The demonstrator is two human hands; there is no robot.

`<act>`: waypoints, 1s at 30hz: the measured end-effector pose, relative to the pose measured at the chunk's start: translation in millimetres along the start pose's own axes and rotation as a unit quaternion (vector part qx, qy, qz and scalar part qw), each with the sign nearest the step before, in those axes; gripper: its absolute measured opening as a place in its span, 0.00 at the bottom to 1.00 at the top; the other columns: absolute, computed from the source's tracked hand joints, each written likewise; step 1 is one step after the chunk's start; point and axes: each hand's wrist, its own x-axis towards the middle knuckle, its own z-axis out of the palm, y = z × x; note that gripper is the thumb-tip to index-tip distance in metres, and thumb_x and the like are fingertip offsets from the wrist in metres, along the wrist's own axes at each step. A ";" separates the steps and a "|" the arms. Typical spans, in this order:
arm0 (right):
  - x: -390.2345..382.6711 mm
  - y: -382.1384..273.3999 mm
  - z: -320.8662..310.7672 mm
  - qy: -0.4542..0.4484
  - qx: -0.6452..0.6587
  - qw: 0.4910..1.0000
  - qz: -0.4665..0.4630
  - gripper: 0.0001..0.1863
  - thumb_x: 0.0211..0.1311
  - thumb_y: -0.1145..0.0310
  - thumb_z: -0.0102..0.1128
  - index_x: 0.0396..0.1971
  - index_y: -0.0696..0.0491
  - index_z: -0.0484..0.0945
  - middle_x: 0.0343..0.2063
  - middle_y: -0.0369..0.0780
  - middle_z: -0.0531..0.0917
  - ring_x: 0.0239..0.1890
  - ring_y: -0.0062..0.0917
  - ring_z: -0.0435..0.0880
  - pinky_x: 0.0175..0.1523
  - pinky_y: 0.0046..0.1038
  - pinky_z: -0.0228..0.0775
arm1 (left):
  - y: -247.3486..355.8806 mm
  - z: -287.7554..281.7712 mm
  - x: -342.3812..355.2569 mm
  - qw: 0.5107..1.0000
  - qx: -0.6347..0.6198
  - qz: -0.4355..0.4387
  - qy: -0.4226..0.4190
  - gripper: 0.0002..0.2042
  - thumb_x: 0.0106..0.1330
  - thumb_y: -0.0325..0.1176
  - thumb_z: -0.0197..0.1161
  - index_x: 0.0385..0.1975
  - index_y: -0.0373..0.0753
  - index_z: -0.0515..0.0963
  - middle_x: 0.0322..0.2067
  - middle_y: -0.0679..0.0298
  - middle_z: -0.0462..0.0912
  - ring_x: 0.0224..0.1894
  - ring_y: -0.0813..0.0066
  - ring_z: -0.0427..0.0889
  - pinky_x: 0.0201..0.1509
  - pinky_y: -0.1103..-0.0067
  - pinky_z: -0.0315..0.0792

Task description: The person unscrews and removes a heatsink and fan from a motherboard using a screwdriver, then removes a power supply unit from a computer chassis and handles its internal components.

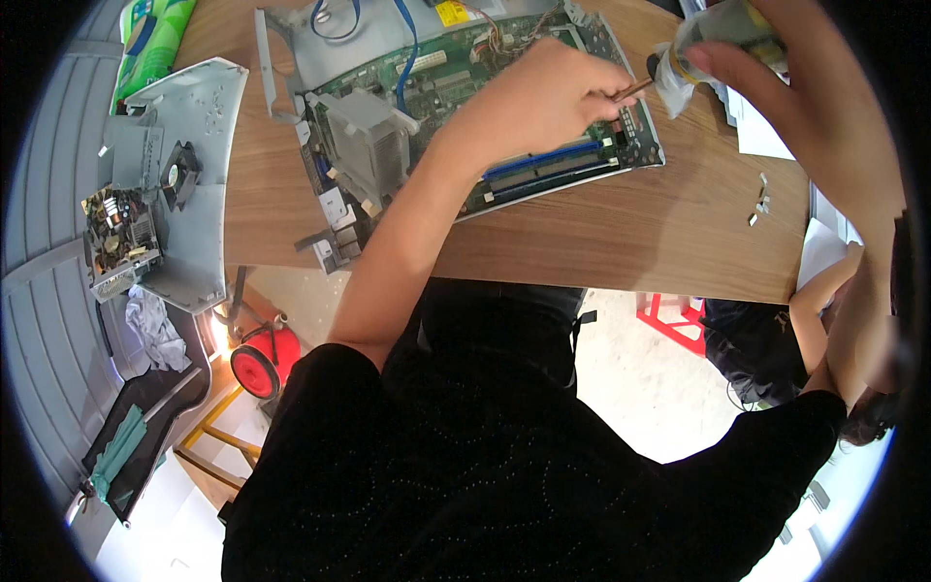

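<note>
My left hand is closed, fingertips pinching a thin rod over the right side of a green circuit board in an open metal case. My right hand grips a translucent, yellow-banded tool at the rod's other end; its exact kind is unclear. Below my left hand are blue and black memory slots. A grey heatsink sits left on the board, and blue cables lie across its upper part. Several small pale pieces lie on the wooden table at the right.
At left are a detached metal panel with a fan and power supply board, plus a green package. A co-worker's arm and papers are at right. A red wheeled object stands below.
</note>
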 end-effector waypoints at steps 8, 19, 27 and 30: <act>-3.1 -1.9 2.1 0.007 0.000 1.000 0.000 0.13 0.65 0.69 0.65 0.45 0.57 0.75 0.37 0.46 0.82 0.41 0.34 0.84 0.45 0.33 0.73 | 2.5 -7.3 -0.3 0.984 0.108 0.123 0.074 0.09 0.59 0.32 0.74 0.36 0.36 0.87 0.29 0.57 0.88 0.29 0.66 0.87 0.34 0.76 0.77; -9.7 -3.7 6.6 0.013 0.001 1.000 0.003 0.14 0.66 0.67 0.65 0.46 0.57 0.75 0.38 0.47 0.83 0.41 0.33 0.84 0.45 0.32 0.73 | 2.9 -1.6 3.0 0.998 -0.021 0.019 0.049 0.13 0.56 0.34 0.78 0.36 0.33 0.86 0.30 0.57 0.89 0.34 0.74 0.89 0.40 0.79 0.81; -14.7 -2.7 10.2 0.022 0.000 1.000 0.008 0.14 0.66 0.66 0.65 0.46 0.57 0.75 0.39 0.47 0.83 0.41 0.32 0.84 0.45 0.32 0.74 | 8.1 -2.9 0.7 0.999 0.028 -0.016 0.004 0.13 0.55 0.35 0.78 0.33 0.33 0.86 0.31 0.57 0.89 0.35 0.69 0.90 0.43 0.78 0.82; -17.2 -2.1 12.1 0.028 0.001 1.000 0.014 0.15 0.67 0.66 0.65 0.46 0.57 0.75 0.39 0.47 0.83 0.41 0.32 0.84 0.45 0.31 0.74 | 11.4 -1.6 2.5 0.995 -0.049 -0.089 0.008 0.14 0.54 0.37 0.79 0.31 0.34 0.86 0.29 0.57 0.88 0.33 0.65 0.90 0.42 0.77 0.81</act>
